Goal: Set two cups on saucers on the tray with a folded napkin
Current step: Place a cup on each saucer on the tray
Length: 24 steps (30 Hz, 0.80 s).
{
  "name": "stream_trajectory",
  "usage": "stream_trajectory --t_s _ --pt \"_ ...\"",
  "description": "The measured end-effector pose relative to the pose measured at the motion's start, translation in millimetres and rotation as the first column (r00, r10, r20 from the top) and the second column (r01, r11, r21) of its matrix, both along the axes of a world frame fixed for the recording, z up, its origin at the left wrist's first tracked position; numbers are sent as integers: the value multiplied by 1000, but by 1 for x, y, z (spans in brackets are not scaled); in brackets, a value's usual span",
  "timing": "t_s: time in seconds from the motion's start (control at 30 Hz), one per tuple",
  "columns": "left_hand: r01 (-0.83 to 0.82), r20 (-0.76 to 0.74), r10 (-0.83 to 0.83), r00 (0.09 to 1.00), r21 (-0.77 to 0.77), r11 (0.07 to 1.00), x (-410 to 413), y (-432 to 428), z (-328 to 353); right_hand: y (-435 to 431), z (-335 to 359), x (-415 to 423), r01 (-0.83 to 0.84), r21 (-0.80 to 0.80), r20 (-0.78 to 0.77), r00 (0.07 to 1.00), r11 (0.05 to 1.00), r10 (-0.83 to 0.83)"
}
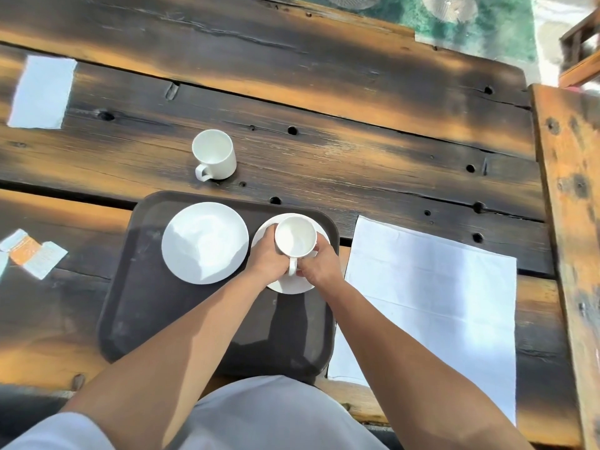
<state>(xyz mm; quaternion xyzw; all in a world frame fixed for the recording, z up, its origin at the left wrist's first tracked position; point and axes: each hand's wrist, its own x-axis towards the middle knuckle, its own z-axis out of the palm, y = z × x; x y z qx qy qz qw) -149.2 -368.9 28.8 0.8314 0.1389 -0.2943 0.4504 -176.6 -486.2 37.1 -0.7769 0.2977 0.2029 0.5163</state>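
Surface (324, 151): dark planks; spare cup (214, 154) upright beyond the tray
Napkin (431, 297): flat, unfolded, just right of tray
Tray (146, 303): holds bare saucer (204, 243); right saucer (292, 285) carries held cup (296, 237)
Left hand (268, 256): wrapped on held cup's side
Right hand (319, 259): pinching its handle

head cam | above, facing steeply down | near tray (136, 306) | single view

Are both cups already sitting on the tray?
No: one cup is held on a saucer on the tray, but the other cup stands on the bare table beyond it.
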Motion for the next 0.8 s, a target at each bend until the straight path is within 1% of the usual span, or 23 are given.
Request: stream_trajectory --t_s 0.3,0.53,0.63,0.73,0.77,0.8 --pt "13 15 -13 1000 -3 1000 -3 1 -1 2 -4 -2 0 -42 11 1000 999 0" --pt "39 -6 -39 999 -4 999 -3 3 2 2 -6 -2 -15 -57 -27 1000 998 14" --pt "37 -29 -37 999 -19 999 -4 6 3 -3 -5 0 -40 -70 -51 998 997 37" --pt "41 -67 -42 997 -24 999 -5 14 1 -12 -3 7 -71 -19 -128 989 997 68" --pt "45 -78 -46 996 -16 999 -4 18 0 -16 -2 9 -70 -21 -161 985 997 66" --pt "43 -89 -44 995 -11 999 -4 22 0 -19 -1 12 -77 -59 -180 981 995 66"
